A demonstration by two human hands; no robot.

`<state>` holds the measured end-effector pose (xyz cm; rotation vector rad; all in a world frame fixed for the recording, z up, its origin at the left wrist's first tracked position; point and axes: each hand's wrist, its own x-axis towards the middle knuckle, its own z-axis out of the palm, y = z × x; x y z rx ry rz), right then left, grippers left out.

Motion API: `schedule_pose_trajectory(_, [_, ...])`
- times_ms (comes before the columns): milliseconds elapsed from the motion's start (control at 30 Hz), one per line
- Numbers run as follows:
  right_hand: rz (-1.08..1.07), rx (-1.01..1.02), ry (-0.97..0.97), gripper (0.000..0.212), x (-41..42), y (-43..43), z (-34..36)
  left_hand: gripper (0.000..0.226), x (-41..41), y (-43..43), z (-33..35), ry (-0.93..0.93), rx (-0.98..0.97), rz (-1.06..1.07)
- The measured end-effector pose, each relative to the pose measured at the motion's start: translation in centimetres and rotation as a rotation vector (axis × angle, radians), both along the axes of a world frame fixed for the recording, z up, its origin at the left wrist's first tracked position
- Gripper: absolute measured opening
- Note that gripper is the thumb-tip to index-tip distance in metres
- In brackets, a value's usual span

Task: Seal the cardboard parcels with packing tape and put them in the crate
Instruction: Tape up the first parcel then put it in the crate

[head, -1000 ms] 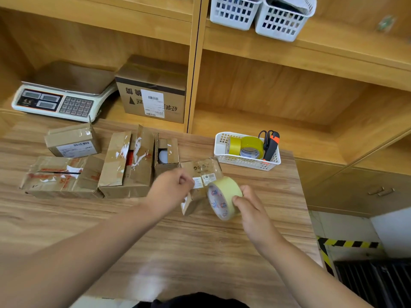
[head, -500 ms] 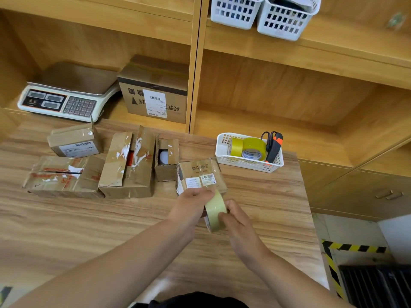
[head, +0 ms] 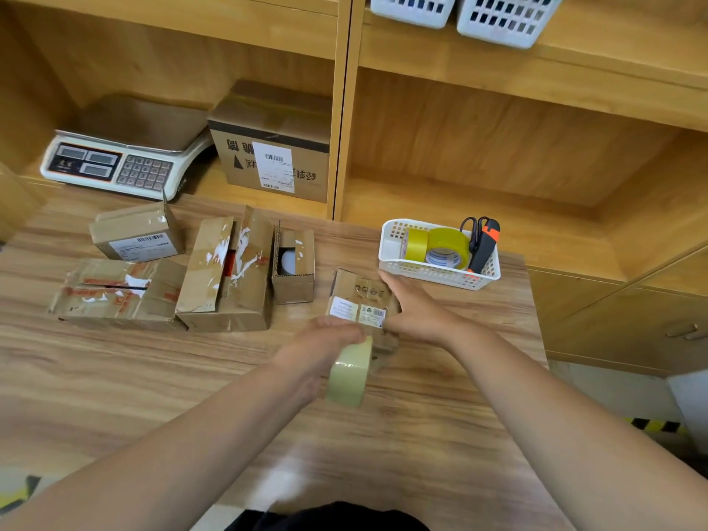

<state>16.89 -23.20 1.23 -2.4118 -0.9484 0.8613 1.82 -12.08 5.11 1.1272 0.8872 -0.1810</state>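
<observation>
The shelf box [head: 306,162] shows upside-down Chinese characters and a barcode label [head: 274,171]. Labels on the table parcels [head: 136,231] are unreadably small.

1 wide-angle camera on my head looks forward and down over the table [head: 115,377], close to it, toward the shelves [head: 498,147] behind.

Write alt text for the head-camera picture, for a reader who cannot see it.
A person's left hand holds a roll of packing tape by a small cardboard parcel on a wooden table; the right hand rests on the parcel. Other boxes lie beside it.
</observation>
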Motion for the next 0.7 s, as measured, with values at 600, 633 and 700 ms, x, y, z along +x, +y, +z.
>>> schedule_pose_trajectory(600, [-0.376, 0.173, 0.019, 0.038, 2.1, -6.5, -1.0, 0.027, 1.6, 3.0, 1.4, 0.008, 0.097, -0.247])
schedule_pose_trajectory(633, [-0.385, 0.161, -0.004, 0.035, 3.1, -7.2, -0.9, 0.030, 1.8, 3.0, 1.4, 0.000, 0.102, -0.267])
schedule_pose_trajectory(700, [-0.382, 0.125, -0.056, 0.029, 5.2, -8.3, -1.0, 0.039, 2.1, 3.2, 1.3, -0.024, 0.087, -0.331])
